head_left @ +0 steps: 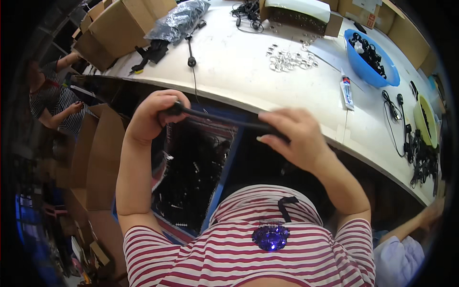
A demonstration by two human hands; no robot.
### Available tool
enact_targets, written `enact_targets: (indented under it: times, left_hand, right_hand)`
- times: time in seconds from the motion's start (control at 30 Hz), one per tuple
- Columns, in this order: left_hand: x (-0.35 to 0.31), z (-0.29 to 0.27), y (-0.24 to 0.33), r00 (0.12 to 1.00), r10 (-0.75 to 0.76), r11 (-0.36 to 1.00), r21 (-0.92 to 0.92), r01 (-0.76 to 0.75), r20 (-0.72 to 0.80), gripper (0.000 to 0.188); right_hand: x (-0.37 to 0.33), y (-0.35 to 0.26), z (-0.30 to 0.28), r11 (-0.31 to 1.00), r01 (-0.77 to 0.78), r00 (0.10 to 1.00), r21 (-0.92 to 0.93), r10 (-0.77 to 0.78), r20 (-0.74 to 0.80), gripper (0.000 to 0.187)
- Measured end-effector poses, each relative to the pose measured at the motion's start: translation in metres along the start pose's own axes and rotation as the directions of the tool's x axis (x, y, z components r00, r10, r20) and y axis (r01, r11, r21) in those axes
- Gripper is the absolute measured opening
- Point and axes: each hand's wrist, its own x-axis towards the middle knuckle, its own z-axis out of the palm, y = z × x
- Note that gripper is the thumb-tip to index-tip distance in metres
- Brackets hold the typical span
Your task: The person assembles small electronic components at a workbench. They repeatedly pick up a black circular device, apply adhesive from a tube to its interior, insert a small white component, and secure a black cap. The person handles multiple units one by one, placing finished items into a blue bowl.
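A long, thin black rod [217, 118] with a thick rounded end stretches between my two hands, in front of the table edge. My left hand [160, 112] is closed around the rounded end. Around the other end, my right hand [297, 136] pinches with thumb and fingers, and that end is partly hidden by the hand. Below my left hand stands a blue-edged container [226, 174] holding a dark heap of black pieces, too dim to make out singly.
On the white table [229, 71] lie clear rings [289, 61], a glue tube [346, 91], and black cables [423, 165]. A blue basin [356, 62] and a yellow-green basin [424, 119] hold black parts. Cardboard boxes [126, 31] stand far left. Other people are at left [57, 95] and lower right [406, 248].
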Motion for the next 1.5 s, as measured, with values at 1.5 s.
enact_targets:
  times: [1.5]
  left_hand:
    - [-0.002, 0.098, -0.095, 0.788, 0.413, 0.649, -0.459, -0.607, -0.457, 0.044]
  right_hand:
    - [-0.164, 0.051, 0.118, 0.655, -0.752, 0.516, 0.072, 0.517, 0.683, 0.030]
